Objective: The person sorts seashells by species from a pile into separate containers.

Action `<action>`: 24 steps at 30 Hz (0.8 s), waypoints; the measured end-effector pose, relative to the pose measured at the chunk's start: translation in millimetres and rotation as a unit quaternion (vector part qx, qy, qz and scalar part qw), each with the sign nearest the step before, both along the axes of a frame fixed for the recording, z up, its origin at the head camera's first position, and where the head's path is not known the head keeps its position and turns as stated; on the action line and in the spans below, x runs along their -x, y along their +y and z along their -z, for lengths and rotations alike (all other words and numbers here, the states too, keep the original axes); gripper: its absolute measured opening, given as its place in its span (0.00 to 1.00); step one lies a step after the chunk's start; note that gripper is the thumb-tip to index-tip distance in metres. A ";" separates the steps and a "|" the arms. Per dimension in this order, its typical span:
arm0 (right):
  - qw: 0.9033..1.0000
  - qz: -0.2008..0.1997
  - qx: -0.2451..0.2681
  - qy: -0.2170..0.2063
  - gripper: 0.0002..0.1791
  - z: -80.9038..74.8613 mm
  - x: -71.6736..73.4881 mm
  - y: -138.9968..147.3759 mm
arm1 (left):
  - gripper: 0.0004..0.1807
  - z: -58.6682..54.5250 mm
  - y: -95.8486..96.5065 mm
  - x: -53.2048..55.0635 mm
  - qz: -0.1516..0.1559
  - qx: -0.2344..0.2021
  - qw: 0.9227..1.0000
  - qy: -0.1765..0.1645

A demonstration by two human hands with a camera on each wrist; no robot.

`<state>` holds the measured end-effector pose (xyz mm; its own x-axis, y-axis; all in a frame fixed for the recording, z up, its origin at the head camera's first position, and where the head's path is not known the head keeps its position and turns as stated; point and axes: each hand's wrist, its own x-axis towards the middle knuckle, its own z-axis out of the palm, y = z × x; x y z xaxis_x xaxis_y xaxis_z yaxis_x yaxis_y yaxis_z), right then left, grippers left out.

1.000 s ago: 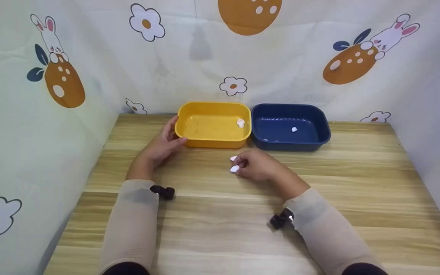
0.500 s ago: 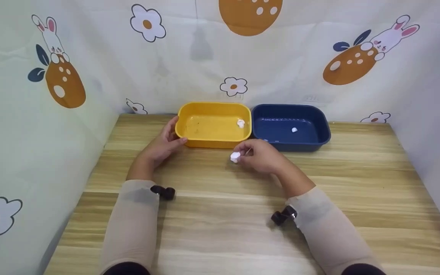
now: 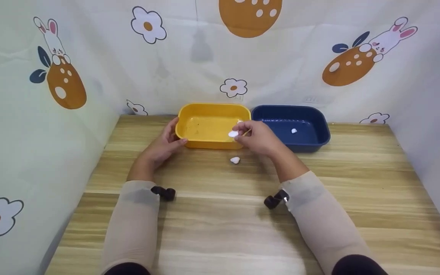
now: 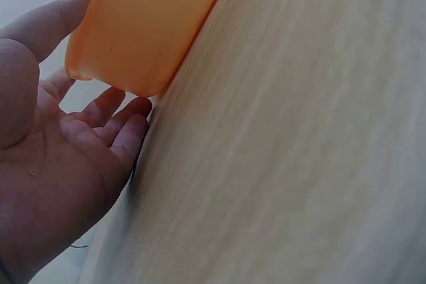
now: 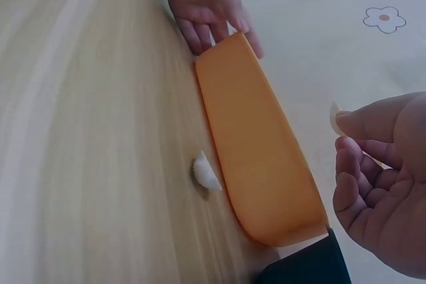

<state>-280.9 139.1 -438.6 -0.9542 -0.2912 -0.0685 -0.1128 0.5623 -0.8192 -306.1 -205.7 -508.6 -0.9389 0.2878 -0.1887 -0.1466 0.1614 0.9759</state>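
In the head view my left hand [image 3: 159,147] grips the left end of a yellow plastic tub [image 3: 212,144], thumb at the front rim and fingers round the side. My right hand [image 3: 260,138] is over the tub's front right corner. Between its thumb and fingertips it pinches a flat white shell-like piece [image 3: 233,134], seen nearly edge-on in the right wrist view. A second white shell-like piece [image 3: 235,160] lies on the table just before the tub; its edge looks ridged in the right wrist view. Another white piece [image 3: 240,121] inside the tub is mostly hidden by my right fingers.
A dark blue tub [image 3: 308,148] stands against the yellow one on its right, with a small white piece [image 3: 294,131] on its floor. Both tubs are at the back of the wooden table [image 3: 212,229], close to a patterned cloth backdrop [image 3: 189,76].
My right hand has picked one white shell-like piece off the table and lifted it up and away to the yellow tub's rim. The left hand stays on the tub.
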 end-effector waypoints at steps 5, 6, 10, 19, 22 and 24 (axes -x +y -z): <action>1.000 0.007 -0.010 -0.001 0.13 -2.8 12.7 -9.9 | 0.52 -0.8 0.2 -1.8 0.007 -0.004 1.000 0.001; 1.000 0.008 -0.010 -0.004 0.13 -3.3 14.6 -11.9 | 0.52 -0.9 -0.1 -1.8 0.007 -0.002 1.000 -0.001; 1.000 0.010 -0.010 -0.015 0.12 -3.7 21.9 -18.0 | 0.52 -1.5 -0.4 -1.5 0.003 0.007 1.000 -0.004; 1.000 0.007 -0.016 -0.009 0.15 -3.8 28.3 -20.9 | 0.52 -1.6 0.2 -0.6 0.004 0.003 1.000 -0.010; 1.000 0.006 -0.014 -0.003 0.14 -1.7 26.7 -19.3 | 0.52 -1.6 -0.4 -0.5 0.002 0.006 1.000 -0.008; 1.000 0.006 -0.010 0.001 0.14 0.0 24.7 -18.2 | 0.52 -2.1 -0.6 -0.6 0.002 0.009 1.000 -0.007</action>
<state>-305.7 120.9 -438.6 -0.9575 -0.2792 -0.0718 -0.1087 0.5804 -0.8070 -305.4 -206.3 -506.5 -0.9351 0.2876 -0.2068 -0.1598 0.1786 0.9709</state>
